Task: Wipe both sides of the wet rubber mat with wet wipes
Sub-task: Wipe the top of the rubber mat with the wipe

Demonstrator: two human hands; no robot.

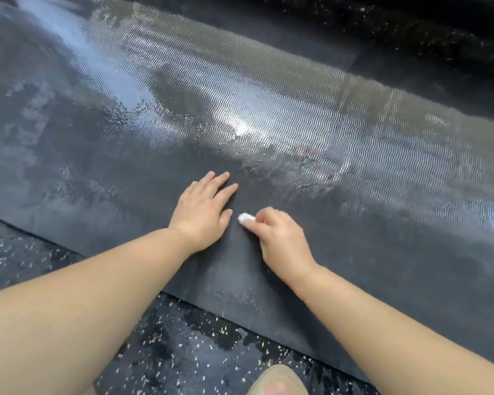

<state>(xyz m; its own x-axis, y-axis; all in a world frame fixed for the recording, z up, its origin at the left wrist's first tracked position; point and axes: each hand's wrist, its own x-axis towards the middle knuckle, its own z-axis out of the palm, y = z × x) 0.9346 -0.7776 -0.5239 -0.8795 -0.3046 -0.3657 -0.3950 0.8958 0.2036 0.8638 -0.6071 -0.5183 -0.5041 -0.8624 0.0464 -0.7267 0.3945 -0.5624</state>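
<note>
A large black rubber mat [268, 124] with a fine wavy rib pattern lies flat and fills most of the view. Its far part shines with water, while the near strip looks duller. My left hand [203, 215] rests flat on the mat with its fingers spread and straight. Just to its right, my right hand [280, 240] has its fingers curled round a small bunched white wet wipe [244, 218], which it presses against the mat. Only a bit of the wipe shows past my fingers.
The mat's near edge [183, 300] runs diagonally from the left down to the lower right. Below it is a dark speckled floor [169, 352] with wet patches. My knee [277, 380] shows at the bottom edge. More dark wet floor [411, 29] lies beyond the mat's far edge.
</note>
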